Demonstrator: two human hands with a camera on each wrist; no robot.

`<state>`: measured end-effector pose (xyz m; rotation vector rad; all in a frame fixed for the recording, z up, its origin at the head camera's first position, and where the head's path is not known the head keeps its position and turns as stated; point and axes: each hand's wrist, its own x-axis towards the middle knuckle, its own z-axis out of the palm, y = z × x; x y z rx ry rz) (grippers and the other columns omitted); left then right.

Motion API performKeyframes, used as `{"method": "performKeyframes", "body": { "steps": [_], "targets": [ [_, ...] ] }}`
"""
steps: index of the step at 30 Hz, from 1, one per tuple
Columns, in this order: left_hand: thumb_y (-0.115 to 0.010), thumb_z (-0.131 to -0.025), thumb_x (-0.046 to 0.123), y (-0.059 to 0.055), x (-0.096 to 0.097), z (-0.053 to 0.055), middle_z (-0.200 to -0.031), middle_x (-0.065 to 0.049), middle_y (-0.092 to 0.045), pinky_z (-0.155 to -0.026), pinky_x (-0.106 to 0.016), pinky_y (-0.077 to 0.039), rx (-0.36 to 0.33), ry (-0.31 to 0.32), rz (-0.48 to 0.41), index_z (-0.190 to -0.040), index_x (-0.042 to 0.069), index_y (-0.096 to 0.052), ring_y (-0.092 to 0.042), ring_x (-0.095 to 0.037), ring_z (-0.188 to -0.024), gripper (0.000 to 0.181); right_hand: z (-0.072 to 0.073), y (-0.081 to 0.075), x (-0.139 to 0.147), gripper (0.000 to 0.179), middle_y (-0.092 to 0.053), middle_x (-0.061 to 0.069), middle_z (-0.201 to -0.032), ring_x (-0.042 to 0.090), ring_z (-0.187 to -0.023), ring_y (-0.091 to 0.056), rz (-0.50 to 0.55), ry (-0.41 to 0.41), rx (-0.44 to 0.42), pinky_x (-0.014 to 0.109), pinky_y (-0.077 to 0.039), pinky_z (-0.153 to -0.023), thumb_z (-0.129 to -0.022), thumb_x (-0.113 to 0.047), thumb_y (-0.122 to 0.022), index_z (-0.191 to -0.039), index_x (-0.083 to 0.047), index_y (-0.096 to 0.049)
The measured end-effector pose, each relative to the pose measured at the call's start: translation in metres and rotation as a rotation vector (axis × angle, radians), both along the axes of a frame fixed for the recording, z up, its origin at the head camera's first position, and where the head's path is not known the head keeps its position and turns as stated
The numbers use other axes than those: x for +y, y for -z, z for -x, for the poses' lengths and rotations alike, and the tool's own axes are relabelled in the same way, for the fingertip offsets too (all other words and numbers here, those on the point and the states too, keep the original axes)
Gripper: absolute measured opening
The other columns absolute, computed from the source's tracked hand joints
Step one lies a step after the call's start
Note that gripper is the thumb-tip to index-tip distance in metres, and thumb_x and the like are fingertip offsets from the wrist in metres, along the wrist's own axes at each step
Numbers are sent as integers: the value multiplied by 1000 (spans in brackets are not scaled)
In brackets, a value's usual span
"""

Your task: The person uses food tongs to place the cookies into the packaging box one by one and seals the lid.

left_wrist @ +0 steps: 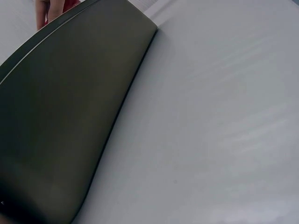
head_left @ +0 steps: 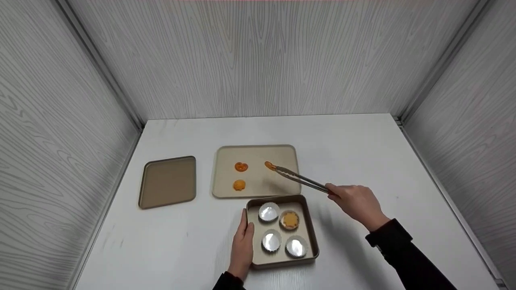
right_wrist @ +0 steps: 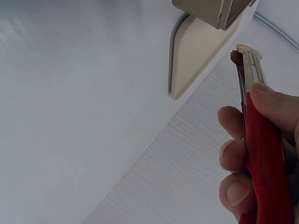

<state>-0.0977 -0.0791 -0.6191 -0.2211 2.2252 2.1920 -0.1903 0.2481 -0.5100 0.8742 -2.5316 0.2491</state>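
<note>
My right hand [head_left: 356, 203] grips metal tongs [head_left: 303, 180] by their red handles [right_wrist: 264, 158]. Pinched at the tongs' tips is a small orange piece [head_left: 269, 165], held over the right part of a beige tray [head_left: 225, 155]. On that tray lie an orange piece with openings [head_left: 241, 166] and a scalloped orange piece [head_left: 239, 185]. With the thumb over the rim and fingers outside, my left hand [head_left: 242, 249] holds the left wall of a square baking pan [head_left: 313, 241]. Inside stand several silver foil cups [head_left: 271, 241]; one holds an orange flower-shaped piece [head_left: 290, 220].
To the left of the beige tray lies a shallow brown tray [head_left: 169, 182]. Everything stands on a white table [head_left: 354, 141], with wood-grain panels [head_left: 262, 60] rising at its back and both sides. The baking pan sits just in front of the beige tray.
</note>
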Motion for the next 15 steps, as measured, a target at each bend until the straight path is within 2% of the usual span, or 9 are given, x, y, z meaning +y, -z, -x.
{"method": "performKeyframes", "body": {
  "steps": [6, 15],
  "targets": [
    [-38, -113, 32, 0, 1, 2, -170, 2, -17, -128, -48, -10, -9, 3, 1, -166, 19, -17, -11, -23, -157, 58, -16, -8, 7, 30, -73, -11, -75, 9, -55, -62, 7, -33, 40, 25, -43, -44, -78, -13, -89, -101, -17, -70],
    [-38, -113, 32, 0, 2, 2, -170, 2, -17, -127, -49, -11, -11, 13, 6, -166, 18, -17, -11, -24, -157, 58, -41, -18, 20, 37, -77, -8, -82, 7, -64, -70, 39, -124, 94, 25, -51, -49, -74, -11, -90, -107, -16, -75]
  ]
}}
